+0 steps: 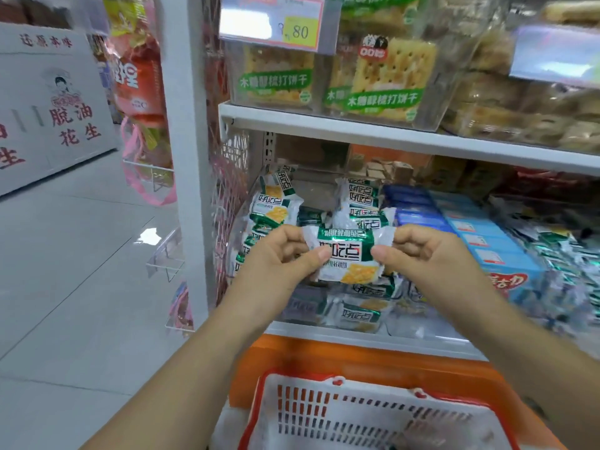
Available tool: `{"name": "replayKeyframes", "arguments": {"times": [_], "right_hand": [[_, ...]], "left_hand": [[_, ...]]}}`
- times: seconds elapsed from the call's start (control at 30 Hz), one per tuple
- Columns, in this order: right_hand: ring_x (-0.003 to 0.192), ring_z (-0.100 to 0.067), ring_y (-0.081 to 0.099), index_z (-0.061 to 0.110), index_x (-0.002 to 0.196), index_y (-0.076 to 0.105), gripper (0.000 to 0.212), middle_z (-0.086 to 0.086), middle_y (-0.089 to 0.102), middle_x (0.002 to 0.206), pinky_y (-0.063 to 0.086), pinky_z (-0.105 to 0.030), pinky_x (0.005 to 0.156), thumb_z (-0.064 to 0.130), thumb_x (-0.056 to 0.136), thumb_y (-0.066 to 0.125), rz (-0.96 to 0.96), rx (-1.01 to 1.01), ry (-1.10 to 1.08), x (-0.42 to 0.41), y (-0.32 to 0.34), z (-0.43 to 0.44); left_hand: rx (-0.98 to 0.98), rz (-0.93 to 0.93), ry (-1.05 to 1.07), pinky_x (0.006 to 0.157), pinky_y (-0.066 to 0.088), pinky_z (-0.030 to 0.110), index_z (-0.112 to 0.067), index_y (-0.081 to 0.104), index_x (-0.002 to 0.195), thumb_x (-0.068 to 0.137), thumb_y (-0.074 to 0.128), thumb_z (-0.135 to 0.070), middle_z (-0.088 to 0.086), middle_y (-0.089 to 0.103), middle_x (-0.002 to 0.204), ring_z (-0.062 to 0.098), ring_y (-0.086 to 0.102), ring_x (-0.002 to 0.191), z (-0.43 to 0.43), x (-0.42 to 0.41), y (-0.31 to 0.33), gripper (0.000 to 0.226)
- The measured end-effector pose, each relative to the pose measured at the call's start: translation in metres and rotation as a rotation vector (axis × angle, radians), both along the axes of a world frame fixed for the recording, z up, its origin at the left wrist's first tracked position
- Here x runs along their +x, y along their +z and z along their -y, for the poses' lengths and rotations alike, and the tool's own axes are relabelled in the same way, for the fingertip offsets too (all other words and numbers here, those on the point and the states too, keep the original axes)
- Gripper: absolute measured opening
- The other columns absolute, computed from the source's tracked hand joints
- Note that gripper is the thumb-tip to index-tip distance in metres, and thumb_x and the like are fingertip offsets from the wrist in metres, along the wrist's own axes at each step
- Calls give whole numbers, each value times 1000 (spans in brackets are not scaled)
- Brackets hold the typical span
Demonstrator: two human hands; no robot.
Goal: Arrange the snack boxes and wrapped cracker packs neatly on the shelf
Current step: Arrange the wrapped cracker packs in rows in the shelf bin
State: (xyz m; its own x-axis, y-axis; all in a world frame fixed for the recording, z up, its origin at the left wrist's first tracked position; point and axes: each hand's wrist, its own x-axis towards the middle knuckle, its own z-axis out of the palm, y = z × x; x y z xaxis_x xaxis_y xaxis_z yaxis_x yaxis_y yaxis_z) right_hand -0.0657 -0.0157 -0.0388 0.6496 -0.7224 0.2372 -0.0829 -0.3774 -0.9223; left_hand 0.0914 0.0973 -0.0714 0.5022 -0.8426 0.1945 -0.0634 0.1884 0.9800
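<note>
I hold one green-and-white wrapped cracker pack (349, 254) in front of the lower shelf. My left hand (279, 258) pinches its left end and my right hand (418, 251) pinches its right end. Behind and below it, several more of the same packs (276, 206) lie in a loose pile in a clear bin on the shelf (357, 334). Blue snack boxes (480, 228) stand in a row to the right of the pile.
A red-and-white shopping basket (367, 414) sits below my arms. The upper shelf (324, 123) carries clear bins of green-labelled crackers (380, 79) with a price tag (276, 19). A white upright post (185, 125) and hanging bags (139, 76) are to the left.
</note>
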Motion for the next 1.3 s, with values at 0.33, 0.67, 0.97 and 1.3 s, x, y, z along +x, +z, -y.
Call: {"name": "replayKeyframes", "arguments": {"times": [0.33, 0.67, 0.97, 1.3], "right_hand": [[43, 0, 41, 15, 63, 53, 29, 12, 48, 45, 34, -9, 48, 20, 92, 55, 16, 5, -175, -60, -26, 16], [50, -3, 38, 15, 65, 49, 32, 6, 42, 54, 33, -13, 52, 22, 96, 50, 46, 335, -174, -76, -57, 16], [71, -14, 67, 1, 85, 62, 15, -8, 71, 78, 57, -21, 64, 10, 92, 52, 327, 880, -84, -85, -57, 13], [66, -18, 45, 21, 57, 63, 26, -7, 43, 61, 51, -24, 73, 29, 81, 58, 138, 660, -2, -87, -58, 18]], "left_hand": [[55, -5, -55, 63, 49, 21, -12, 54, 79, 83, 61, -28, -7, 58, 53, 6, 55, 53, 29, -62, -13, 18], [197, 298, 46, 43, 27, 13, -13, 42, 78, 96, 47, -24, -7, 32, 50, 3, 28, 40, 37, -83, -31, 22], [272, -299, -104, 54, 50, 15, -13, 52, 74, 90, 55, -19, 9, 47, 89, 10, 46, 75, 38, -86, -34, 17], [251, -26, -168, 62, 48, 15, -12, 57, 86, 90, 57, -14, 0, 59, 60, 5, 52, 53, 24, -72, -30, 5]]}}
